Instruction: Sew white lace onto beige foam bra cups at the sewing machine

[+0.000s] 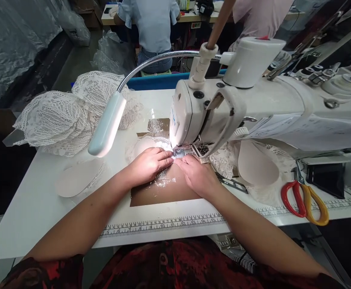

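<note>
A pale padded cup with lace trim lies under the needle end of a white sewing machine. My left hand is on the cup's near edge, fingers together and pressed down beside the needle. Just right of it, my right hand has its fingers curled in at the same edge, close to the presser foot. The fingertips nearly meet, and they hide much of the edge between them. Beneath both hands is a brown taped sheet on the white table.
Stacked lace pieces and a loose cup lie left. A lamp overhangs the table. At right are another cup, a dark metal tool and red-and-yellow-handled scissors. A ruler strip lines the front. Two people sit beyond.
</note>
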The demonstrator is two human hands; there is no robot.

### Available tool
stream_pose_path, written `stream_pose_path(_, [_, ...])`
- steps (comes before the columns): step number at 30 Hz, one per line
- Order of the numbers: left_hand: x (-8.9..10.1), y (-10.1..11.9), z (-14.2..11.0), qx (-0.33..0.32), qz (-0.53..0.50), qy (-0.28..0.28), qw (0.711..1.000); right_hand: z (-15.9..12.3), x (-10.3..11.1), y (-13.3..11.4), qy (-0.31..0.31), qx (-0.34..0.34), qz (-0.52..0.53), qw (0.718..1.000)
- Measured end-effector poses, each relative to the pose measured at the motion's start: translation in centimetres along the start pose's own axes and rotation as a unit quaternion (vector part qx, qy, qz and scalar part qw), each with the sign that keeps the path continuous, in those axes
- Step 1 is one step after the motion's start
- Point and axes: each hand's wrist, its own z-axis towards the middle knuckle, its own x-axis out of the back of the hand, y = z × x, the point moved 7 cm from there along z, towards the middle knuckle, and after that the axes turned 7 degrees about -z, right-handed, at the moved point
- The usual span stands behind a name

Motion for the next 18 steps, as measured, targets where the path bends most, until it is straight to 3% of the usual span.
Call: stream_pose_path(18, [-0.4,-2.0,0.2,0.042,-0.003,0.004,0.999,-0.2,-1.3,1.2,0.041,-0.013,0.088,0.995])
